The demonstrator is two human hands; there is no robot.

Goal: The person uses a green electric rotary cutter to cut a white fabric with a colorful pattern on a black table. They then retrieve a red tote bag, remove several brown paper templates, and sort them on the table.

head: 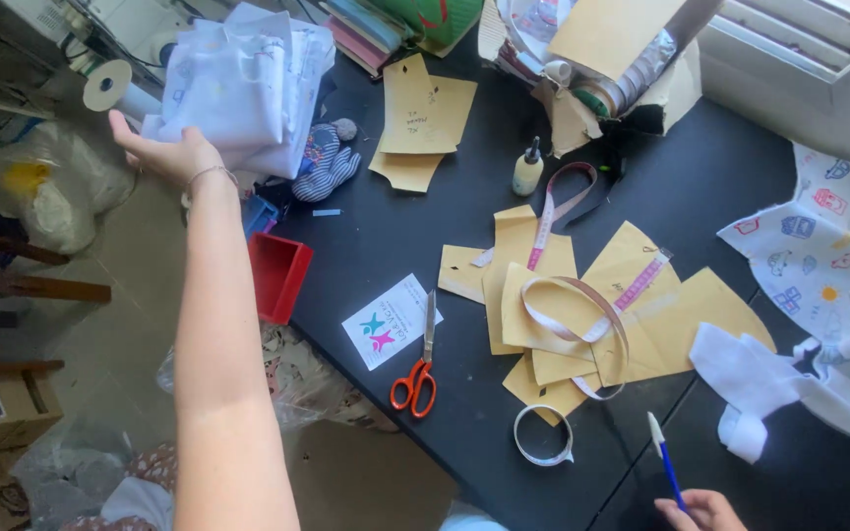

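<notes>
Folded white fabric [238, 84] at the upper left of the frame is gripped by the left hand [171, 152] at the table [425, 246] edge, the right hand [700, 509] pinches a blue pen [665, 462], and tan paper pattern pieces [592, 315] lie uncut beside orange-handled scissors [418, 369].

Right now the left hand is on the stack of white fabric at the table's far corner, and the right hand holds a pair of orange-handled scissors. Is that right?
Not quite. In the head view the right hand holds a blue pen, not the scissors, which lie untouched on the black table. The left hand is indeed on the stack of white fabric.
</notes>
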